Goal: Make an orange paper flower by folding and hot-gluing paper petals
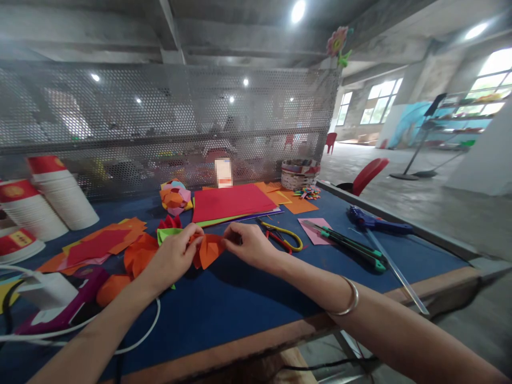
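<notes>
Between my two hands is a folded orange paper piece [209, 252], raised over the blue table top [256, 304]. Its left edge is pinched by my left hand [176, 256], its right edge by my right hand [250, 244]. Beside and partly behind my left hand lie more orange folded papers [139, 255], a green folded paper [168, 233] and a red one [171, 222]. Yellow-and-red-handled scissors [286, 237] rest just right of my right hand. A stack of red paper sheets [232, 202] lies beyond both hands.
Stacked paper cups [60, 192] and a purple power strip [64, 306] with white cables occupy the left. On the right are a blue glue gun [378, 221] with a clear stick, green-black cutters [352, 248] and a pink sheet [316, 230]. A basket [300, 173] stands by the perforated screen [168, 117].
</notes>
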Demonstrator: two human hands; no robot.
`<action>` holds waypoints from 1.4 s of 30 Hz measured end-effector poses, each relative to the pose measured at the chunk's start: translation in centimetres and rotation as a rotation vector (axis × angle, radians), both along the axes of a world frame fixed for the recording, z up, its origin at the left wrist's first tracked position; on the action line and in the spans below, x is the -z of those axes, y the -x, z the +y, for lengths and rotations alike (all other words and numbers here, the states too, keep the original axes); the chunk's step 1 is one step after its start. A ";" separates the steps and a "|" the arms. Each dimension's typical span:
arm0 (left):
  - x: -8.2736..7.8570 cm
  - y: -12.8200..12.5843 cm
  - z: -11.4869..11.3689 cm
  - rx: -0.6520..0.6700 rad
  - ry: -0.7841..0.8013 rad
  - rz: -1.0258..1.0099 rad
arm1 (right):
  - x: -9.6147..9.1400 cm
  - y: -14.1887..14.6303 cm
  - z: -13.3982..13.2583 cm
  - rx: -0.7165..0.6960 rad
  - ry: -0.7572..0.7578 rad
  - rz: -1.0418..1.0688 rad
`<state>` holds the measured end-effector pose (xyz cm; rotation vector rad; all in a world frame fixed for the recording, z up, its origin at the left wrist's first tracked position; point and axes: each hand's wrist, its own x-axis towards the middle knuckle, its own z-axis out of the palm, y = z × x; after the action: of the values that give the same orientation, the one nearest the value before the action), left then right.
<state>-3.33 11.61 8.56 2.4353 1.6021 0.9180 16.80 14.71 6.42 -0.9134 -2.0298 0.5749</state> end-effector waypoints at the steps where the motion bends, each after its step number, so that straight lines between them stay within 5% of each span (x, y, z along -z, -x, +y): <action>1: 0.0 -0.1 -0.1 0.011 0.007 -0.015 | 0.0 0.0 0.0 0.020 0.001 -0.006; 16: 0.3 -0.4 -0.2 -0.133 0.096 -0.227 | 0.0 0.8 -1.1 0.171 -0.075 0.021; 24: -0.1 -1.1 -1.1 -0.064 0.140 -0.354 | 0.0 0.9 -1.2 0.168 -0.031 0.024; 31: 1.1 -0.9 0.0 -0.013 0.117 -0.441 | 0.2 0.8 -1.0 0.120 -0.035 0.035; 42: 0.9 -1.0 0.0 -0.003 0.164 -0.544 | 0.3 1.6 -1.6 -0.009 0.218 0.153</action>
<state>-2.28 11.60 7.68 1.8543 1.4107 1.2537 15.24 13.09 6.12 -0.9561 -1.8597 0.8574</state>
